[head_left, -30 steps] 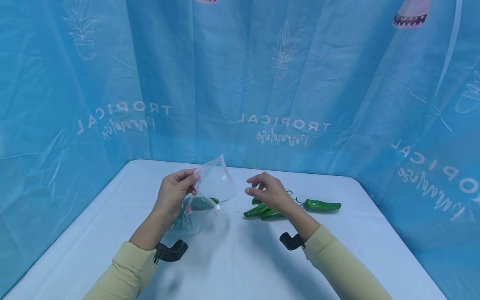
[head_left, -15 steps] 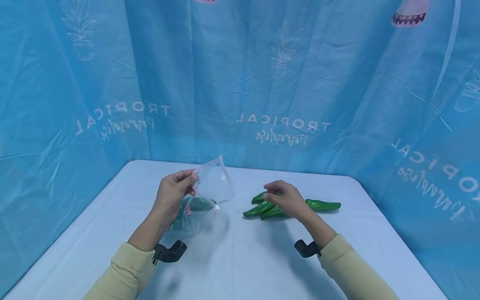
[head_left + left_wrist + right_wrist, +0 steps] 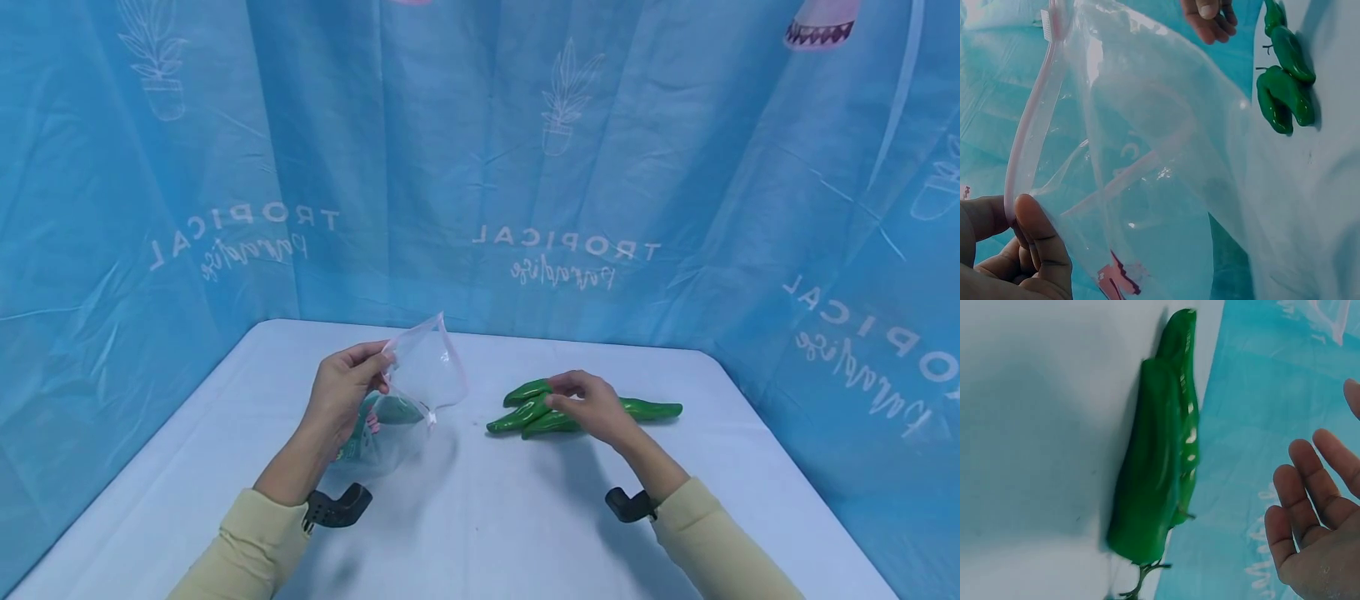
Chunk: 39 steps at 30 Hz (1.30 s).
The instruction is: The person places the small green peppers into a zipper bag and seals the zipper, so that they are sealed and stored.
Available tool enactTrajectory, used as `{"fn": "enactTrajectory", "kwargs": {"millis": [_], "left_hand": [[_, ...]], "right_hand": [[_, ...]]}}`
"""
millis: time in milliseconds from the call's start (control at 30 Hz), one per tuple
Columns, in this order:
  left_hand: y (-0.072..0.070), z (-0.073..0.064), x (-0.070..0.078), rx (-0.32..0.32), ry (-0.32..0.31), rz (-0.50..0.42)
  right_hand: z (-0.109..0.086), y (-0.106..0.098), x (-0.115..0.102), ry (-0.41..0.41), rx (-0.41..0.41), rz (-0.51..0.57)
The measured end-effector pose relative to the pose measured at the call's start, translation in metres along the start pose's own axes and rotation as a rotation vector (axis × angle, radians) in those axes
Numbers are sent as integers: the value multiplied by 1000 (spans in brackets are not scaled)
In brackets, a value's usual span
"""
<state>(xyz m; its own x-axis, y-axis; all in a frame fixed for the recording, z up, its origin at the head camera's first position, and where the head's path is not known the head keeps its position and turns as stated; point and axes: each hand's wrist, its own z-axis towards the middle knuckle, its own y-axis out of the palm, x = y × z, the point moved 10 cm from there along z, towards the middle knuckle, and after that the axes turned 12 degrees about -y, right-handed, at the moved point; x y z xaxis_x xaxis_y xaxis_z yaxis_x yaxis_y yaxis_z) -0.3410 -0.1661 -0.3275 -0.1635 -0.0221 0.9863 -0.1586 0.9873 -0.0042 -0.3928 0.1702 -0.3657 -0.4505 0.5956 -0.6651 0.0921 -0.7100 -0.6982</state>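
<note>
My left hand (image 3: 337,392) pinches the pink-edged rim of a clear zip bag (image 3: 435,367) between thumb and fingers, and the bag's mouth gapes toward the right. Low in the bag, a dark green shape (image 3: 397,409) shows through the plastic, beside a pink print. My right hand (image 3: 592,408) hovers close over a cluster of green peppers (image 3: 519,417), fingers loosely bent and holding nothing. In the right wrist view, its fingers (image 3: 1307,500) are spread apart beside a long green pepper (image 3: 1147,462) that overlaps another. Part of the cluster is hidden behind this hand.
One more green pepper (image 3: 652,409) lies right of the cluster. The peppers rest on a white-covered table (image 3: 480,533), with a blue printed curtain (image 3: 450,167) hanging behind and along both sides. A black wrist camera (image 3: 341,506) sits at the left sleeve.
My right hand has moved right and down from beside the bag to over the peppers, uncovering the cluster's left part. The left hand keeps its hold on the bag, almost still.
</note>
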Motion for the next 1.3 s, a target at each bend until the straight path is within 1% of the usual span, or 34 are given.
{"fn": "enactTrajectory", "kwargs": {"millis": [200, 300, 500, 733, 967, 1100, 1300], "left_hand": [[1, 0, 0, -8, 8, 0], [1, 1, 1, -12, 13, -6], [1, 1, 1, -15, 14, -10], [1, 0, 0, -15, 11, -6], [2, 0, 0, -15, 17, -5], [2, 0, 0, -13, 23, -8], [2, 0, 0, -9, 26, -6]], "right_hand": [[-5, -4, 25, 43, 3, -11], [-7, -6, 38, 80, 4, -14], [-11, -9, 56, 143, -2, -13], [-14, -8, 69, 165, -11, -24], [-14, -6, 76, 138, -18, -15], [-13, -4, 82, 142, -18, -27], [-13, -3, 91, 171, -23, -58]]}}
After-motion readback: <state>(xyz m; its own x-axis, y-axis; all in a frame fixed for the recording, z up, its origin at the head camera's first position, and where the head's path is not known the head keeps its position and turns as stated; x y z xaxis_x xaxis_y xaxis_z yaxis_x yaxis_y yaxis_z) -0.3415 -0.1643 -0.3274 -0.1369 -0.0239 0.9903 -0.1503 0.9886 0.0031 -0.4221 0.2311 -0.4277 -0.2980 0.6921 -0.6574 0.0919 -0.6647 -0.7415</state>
